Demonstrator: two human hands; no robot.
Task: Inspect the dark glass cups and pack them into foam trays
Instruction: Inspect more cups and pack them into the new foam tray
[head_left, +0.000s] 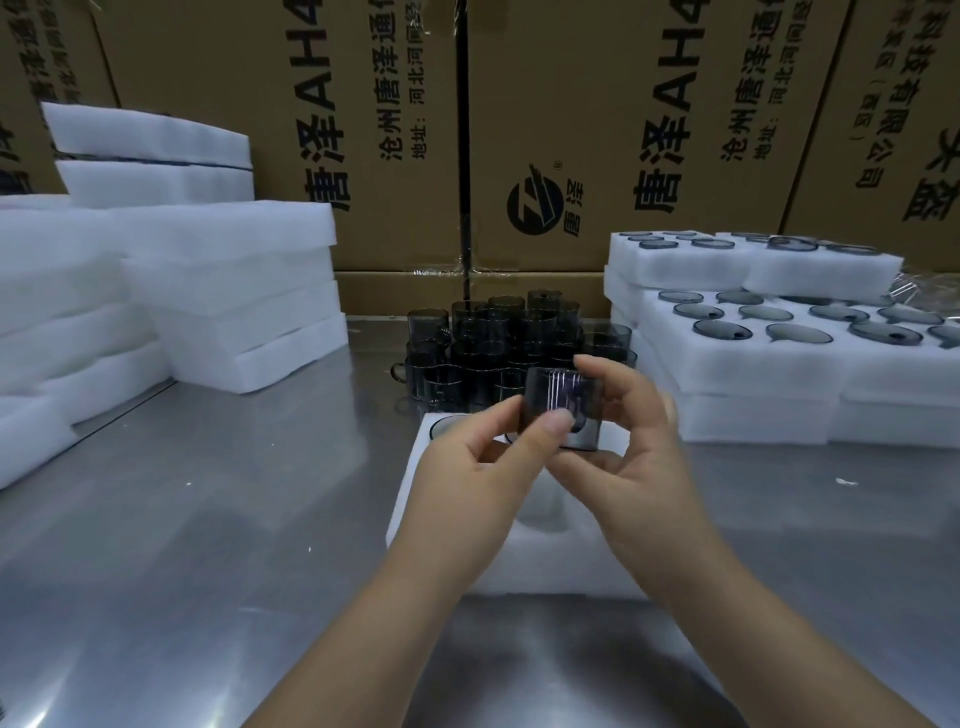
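Both hands meet just below the centre of the frame and hold one dark cup (563, 402) between them. The left hand (483, 467) comes in from the lower middle. Its thumb is pressed on the cup's near wall and its other fingers are curled at the left side. The right hand (641, 457) closes round the cup from the right, with its forefinger hooked over the top edge and the rest of the hand cupped beneath. The cup lies tilted on its side, raised above the tray (415, 499), and bright streaks of reflected light run across its wall.

The tray is a white foam block lying flat on the table (208, 519) under the hands. One round pocket shows at its far left corner, with a dark rim in it. The other pockets are mostly hidden by the hands.

Behind the tray, in the middle of the frame, loose cups (498, 338) stand crowded together, some stacked on others. At the right, filled trays (753, 364) are piled in layers, with dark cup mouths showing in their pockets. At the left, plain foam stacks (218, 270) rise in several tiers. Printed cardboard boxes (363, 130) form a wall across the top of the frame.
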